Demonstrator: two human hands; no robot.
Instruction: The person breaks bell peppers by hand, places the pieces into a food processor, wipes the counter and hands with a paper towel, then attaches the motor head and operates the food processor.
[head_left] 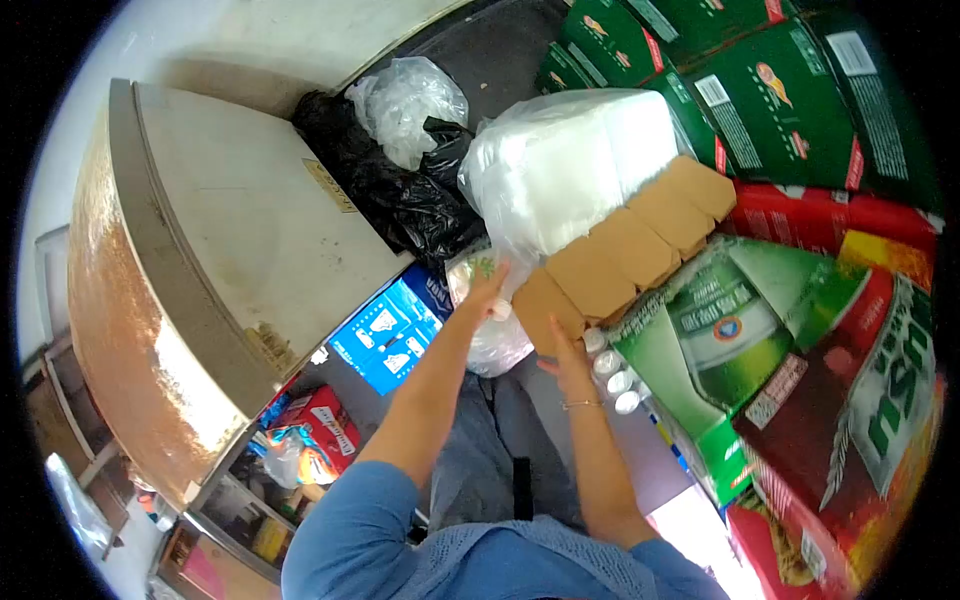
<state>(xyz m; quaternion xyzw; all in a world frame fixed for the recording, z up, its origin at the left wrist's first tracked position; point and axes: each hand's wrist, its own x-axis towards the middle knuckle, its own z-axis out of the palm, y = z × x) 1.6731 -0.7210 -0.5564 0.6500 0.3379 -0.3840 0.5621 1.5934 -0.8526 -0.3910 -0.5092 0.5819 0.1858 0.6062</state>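
My left hand is at the clear plastic bag beside the cardboard pieces, with its fingers stretched out over the plastic. Against the near edge of a row of folded brown cardboard boxes rests my right hand, its fingers extended upward. The row lies slanted along a large clear bag of white foam containers. Several white-topped cans or bottles stand just right of my right hand.
Green cartons are stacked at the upper right. Large green and red beer cartons fill the right side. Black bags lie beyond my hands. A rusty white cabinet and a blue box are on the left.
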